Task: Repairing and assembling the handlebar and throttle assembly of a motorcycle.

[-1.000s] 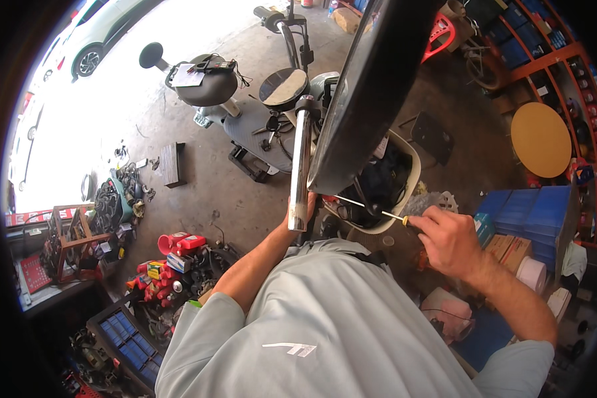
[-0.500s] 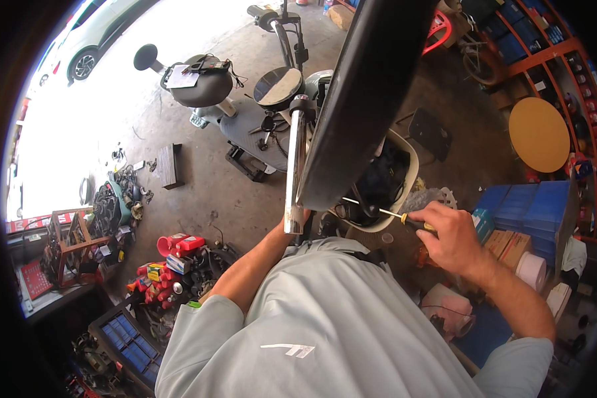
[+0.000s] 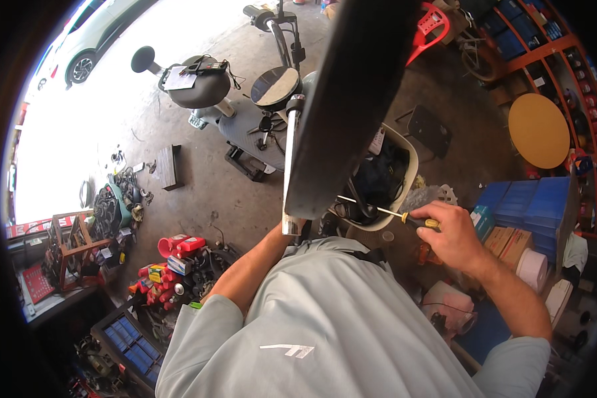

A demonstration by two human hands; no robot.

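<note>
My right hand (image 3: 448, 229) is closed around the yellow-and-black handle of a screwdriver (image 3: 391, 213). Its shaft points left, over the edge of a cream-rimmed tub-like part (image 3: 411, 174) with dark items and cables inside. A long black padded piece (image 3: 348, 113), blurred and close to the camera, slants across the middle of the picture. Along its left side runs a chrome tube (image 3: 289, 169). My left hand (image 3: 296, 225) reaches in behind the lower ends of these two; its fingers are hidden, so its grip cannot be made out.
Ahead stands a grey scooter with a seat (image 3: 202, 91) and a round mirror (image 3: 275, 86). A small metal-topped block (image 3: 169, 167) lies on the floor. Red parts and boxes (image 3: 162, 282) are heaped at left. Blue bins (image 3: 527, 205) and cartons (image 3: 509, 245) crowd the right, near a round yellow tabletop (image 3: 538, 131).
The black padded piece and the chrome tube appear slightly further left in the picture. My right hand and the screwdriver have turned a little, showing more of the handle.
</note>
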